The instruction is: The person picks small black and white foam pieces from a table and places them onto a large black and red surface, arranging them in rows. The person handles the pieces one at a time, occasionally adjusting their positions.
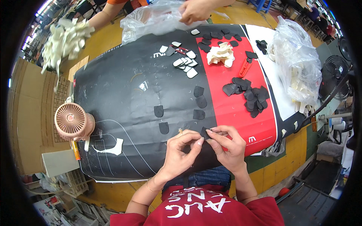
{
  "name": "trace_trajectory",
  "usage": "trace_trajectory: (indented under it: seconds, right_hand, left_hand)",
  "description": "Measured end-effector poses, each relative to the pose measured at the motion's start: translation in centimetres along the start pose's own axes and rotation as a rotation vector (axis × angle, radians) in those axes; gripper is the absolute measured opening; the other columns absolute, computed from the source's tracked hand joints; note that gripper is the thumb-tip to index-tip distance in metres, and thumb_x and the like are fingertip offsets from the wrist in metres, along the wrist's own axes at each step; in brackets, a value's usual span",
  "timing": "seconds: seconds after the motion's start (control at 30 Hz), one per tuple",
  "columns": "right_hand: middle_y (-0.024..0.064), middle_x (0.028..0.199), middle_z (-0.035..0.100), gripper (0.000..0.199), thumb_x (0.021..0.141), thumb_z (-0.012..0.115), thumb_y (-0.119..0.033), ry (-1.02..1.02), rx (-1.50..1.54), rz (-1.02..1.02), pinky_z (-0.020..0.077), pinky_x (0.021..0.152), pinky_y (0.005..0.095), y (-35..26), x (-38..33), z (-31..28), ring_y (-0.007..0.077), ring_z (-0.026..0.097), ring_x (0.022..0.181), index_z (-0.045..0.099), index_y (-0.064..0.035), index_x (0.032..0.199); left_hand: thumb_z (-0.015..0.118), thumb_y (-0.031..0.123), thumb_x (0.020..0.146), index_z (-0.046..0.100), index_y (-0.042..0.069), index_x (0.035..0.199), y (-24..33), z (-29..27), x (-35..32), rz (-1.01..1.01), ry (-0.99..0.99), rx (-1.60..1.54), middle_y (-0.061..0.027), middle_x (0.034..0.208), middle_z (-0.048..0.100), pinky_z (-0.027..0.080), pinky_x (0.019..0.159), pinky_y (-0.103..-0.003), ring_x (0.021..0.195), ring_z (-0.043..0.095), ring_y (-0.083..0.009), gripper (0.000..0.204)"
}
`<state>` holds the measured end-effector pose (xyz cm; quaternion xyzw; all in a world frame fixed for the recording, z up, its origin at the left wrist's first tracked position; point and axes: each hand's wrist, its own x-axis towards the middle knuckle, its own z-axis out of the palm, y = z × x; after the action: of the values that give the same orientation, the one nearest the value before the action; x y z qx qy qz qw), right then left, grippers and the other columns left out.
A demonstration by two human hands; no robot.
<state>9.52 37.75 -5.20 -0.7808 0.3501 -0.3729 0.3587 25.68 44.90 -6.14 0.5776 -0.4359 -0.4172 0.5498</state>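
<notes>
Close to my body, a small black fabric-like patch (204, 132) is pinched between my two hands. The thumb and finger of my left hand (180, 150) close on its left side, and my right hand (229, 146) grips it from the right. Beyond them, single black patches with one rounded end (163, 128) lie spaced out on the black mat (124, 90). A heap of similar black patches (256, 98) sits on the mat's red part (226, 116). White-faced patches (184, 64) are grouped farther back, and cream pieces (220, 54) are piled near a red utility knife (246, 67).
A pink fan (71, 119) stands at the left edge. Across the table, a co-worker's hand holds a bundle of cream strips (66, 43); the other hand (196, 10) is over a clear plastic bag (154, 20). Another filled plastic bag (296, 60) rests at the right.
</notes>
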Motion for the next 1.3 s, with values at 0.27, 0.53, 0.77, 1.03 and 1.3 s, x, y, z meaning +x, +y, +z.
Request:
trace_trajectory:
  seconds: [0.27,0.53,0.77,1.03,1.3]
  right_hand:
    - [0.0146,0.11,0.071,0.013,0.087,0.074,-0.005,0.001,0.026,-0.065,0.0599,0.073,0.032,0.0,-0.1,0.7,0.0249,0.073,0.089,0.073,-0.0012,0.099]
    - [0.0121,0.097,0.071,0.011,0.086,0.075,-0.007,0.043,0.058,-0.003,0.0578,0.068,0.0329,-0.4,0.0,0.9,0.0243,0.07,0.081,0.073,-0.0009,0.095]
    - [0.0147,0.095,0.071,0.013,0.088,0.073,-0.005,-0.093,0.116,0.009,0.0571,0.069,0.0334,-1.3,0.5,0.3,0.0253,0.07,0.08,0.071,0.0023,0.098]
    - [0.0173,0.1,0.069,0.02,0.089,0.068,-0.003,-0.208,-0.069,-0.065,0.0578,0.07,0.0362,-2.3,0.5,0.1,0.0314,0.07,0.083,0.067,0.0043,0.107]
    - [0.0165,0.101,0.066,0.022,0.088,0.064,0.0,-0.133,-0.235,-0.078,0.0565,0.073,0.0406,-2.2,0.4,1.3,0.034,0.068,0.087,0.062,0.0035,0.109]
  left_hand:
    - [0.069,0.008,0.093,0.065,-0.004,0.092,0.1,0.0,-0.2,-0.072,-0.006,-0.135,-0.0062,0.078,0.064,0.046,0.059,-0.024,0.065,0.057,-0.0079,0.012]
    - [0.063,0.007,0.097,0.058,-0.003,0.085,0.4,0.3,-0.6,0.056,0.051,0.156,-0.0096,0.074,0.059,0.044,0.056,-0.031,0.061,0.056,-0.0179,0.017]
    - [0.064,0.003,0.094,0.059,-0.002,0.085,0.1,0.1,-0.7,0.207,0.121,0.265,-0.0117,0.074,0.058,0.044,0.056,-0.033,0.061,0.056,-0.024,0.012]
    - [0.07,0.002,0.085,0.061,0.001,0.09,-0.5,-0.4,-0.4,0.527,0.104,0.605,-0.0111,0.081,0.062,0.051,0.061,-0.037,0.07,0.063,-0.0297,0.01]
    - [0.073,0.004,0.084,0.061,0.002,0.09,-0.1,-0.2,-0.4,0.594,0.03,0.649,-0.0107,0.081,0.062,0.051,0.062,-0.035,0.072,0.063,-0.0263,0.013]
